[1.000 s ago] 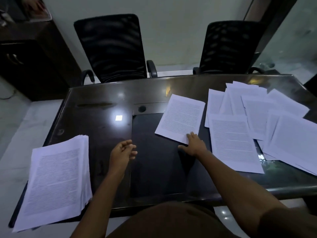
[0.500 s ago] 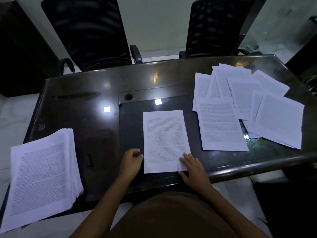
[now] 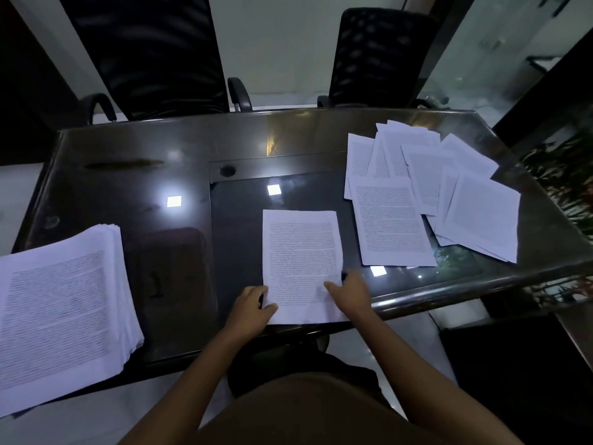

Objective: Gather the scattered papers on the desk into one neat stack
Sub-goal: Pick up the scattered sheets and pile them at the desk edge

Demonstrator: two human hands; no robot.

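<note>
A single printed sheet (image 3: 301, 252) lies near the front edge of the dark glass-topped desk (image 3: 144, 146), straight in front of me. My left hand (image 3: 250, 308) pinches its lower left corner, thumb on top. At the lower right edge, my right hand (image 3: 351, 293) holds the same sheet with its thumb laid on the paper. A thick stack of printed papers (image 3: 61, 309) sits at the desk's front left and hangs over the edge. Several loose sheets (image 3: 426, 191) lie fanned and overlapping at the right.
Two black mesh office chairs (image 3: 150, 53) (image 3: 378, 56) stand behind the far edge. A round cable hole (image 3: 227, 170) is in the desk's middle. A leafy plant (image 3: 568, 175) stands past the right edge. Ceiling lights glare on the glass.
The single sheet slid from the middle right toward me and turned square to the front edge. My left hand came onto its lower left corner, and my right hand now grips the lower right.
</note>
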